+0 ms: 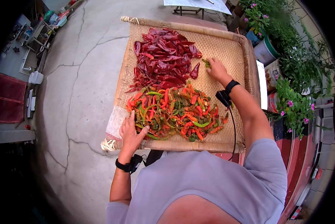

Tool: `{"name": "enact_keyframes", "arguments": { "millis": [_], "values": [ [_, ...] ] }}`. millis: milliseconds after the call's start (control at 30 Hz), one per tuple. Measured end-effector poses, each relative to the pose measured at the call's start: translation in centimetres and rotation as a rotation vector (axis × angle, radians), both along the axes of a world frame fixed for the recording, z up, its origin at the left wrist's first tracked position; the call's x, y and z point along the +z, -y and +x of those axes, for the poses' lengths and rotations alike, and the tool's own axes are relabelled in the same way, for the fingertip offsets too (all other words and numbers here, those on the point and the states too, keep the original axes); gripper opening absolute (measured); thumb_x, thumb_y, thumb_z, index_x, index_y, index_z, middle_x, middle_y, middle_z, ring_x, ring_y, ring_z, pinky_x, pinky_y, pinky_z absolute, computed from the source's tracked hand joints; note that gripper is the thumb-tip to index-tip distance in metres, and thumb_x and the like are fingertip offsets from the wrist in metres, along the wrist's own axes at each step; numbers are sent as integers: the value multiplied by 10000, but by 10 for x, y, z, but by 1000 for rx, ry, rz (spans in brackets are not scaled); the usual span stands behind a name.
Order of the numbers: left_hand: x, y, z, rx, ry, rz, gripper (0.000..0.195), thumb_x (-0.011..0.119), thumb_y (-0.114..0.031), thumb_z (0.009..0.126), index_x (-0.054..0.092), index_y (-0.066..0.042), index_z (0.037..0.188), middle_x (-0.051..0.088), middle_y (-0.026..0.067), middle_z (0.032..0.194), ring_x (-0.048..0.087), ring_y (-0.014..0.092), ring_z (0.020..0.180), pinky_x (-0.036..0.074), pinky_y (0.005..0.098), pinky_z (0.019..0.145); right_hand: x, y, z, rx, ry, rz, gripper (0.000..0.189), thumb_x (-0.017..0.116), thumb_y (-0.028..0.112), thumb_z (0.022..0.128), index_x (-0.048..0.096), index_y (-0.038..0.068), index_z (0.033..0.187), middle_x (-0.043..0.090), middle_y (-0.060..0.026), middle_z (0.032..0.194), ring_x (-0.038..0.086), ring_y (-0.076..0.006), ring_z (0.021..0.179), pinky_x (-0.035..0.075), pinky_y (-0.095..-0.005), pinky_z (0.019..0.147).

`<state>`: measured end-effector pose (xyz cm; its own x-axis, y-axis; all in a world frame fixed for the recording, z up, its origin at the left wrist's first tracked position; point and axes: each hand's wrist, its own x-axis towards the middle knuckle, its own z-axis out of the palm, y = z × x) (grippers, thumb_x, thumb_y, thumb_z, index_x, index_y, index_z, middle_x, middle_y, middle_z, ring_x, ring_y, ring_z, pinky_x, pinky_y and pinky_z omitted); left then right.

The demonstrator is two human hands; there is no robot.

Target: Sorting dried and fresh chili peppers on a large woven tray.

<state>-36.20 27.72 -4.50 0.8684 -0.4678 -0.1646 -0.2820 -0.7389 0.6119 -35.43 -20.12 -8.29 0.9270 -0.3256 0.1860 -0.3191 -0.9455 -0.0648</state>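
Observation:
A woven winnowing basket (220, 50) with a bound rim lies before me, bearing two heaps of chili peppers. The far heap is glossy dark red dried peppers (164, 58). Nearer to me is a mixed heap of orange, red and green wrinkled peppers (178, 112). My left hand (132, 133), fingers spread, rests against the left edge of the mixed heap. To the right of the dark red heap, my right hand (218, 70) has its fingertips on a green pepper (206, 63), low over the weave. A single dark red pepper (195, 71) lies just left of that hand.
Flowering plants in buckets (265, 50) line the right side, by red striped steps (293, 156). A table (198, 5) stands beyond the basket. Cracked concrete floor (61, 92) stretches left, towards a cluttered shelf (40, 36). A black cable (234, 134) hangs from my right wrist device.

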Motion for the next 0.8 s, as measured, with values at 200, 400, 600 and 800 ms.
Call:
{"name": "enact_keyframes", "arguments": {
  "millis": [200,400,600,800],
  "values": [
    [-3,2,4,-5,-4,-10,902,669,-494,831,245,-106,1526,353,217,1482,260,386,1400,127,496,1128,8,-9,-37,-74,-116,2,216,636,159,824,580,57,1007,587,-162,1047,588,-371,983,500,-481,812],
    [-13,-1,7,-29,50,11,912,670,-515,829,241,-117,1529,355,214,1478,266,374,1396,111,536,1111,34,-82,-112,132,-540,205,348,575,-18,789,570,31,1133,540,-223,1105,576,-419,980,510,-474,815],
    [-11,-9,8,-70,14,-10,908,667,-511,841,230,-114,1531,348,213,1485,248,386,1400,104,529,1119,74,-99,-127,-96,-497,192,301,604,26,808,561,-14,1103,553,-196,1107,603,-391,1009,510,-477,846],
    [10,-23,10,-137,-6,-8,869,651,-502,865,243,-106,1522,399,197,1466,213,428,1407,89,534,1130,31,-63,-150,-345,-347,-81,161,524,16,841,515,11,1001,565,-217,1061,609,-424,905,515,-495,755]
  ]
}}
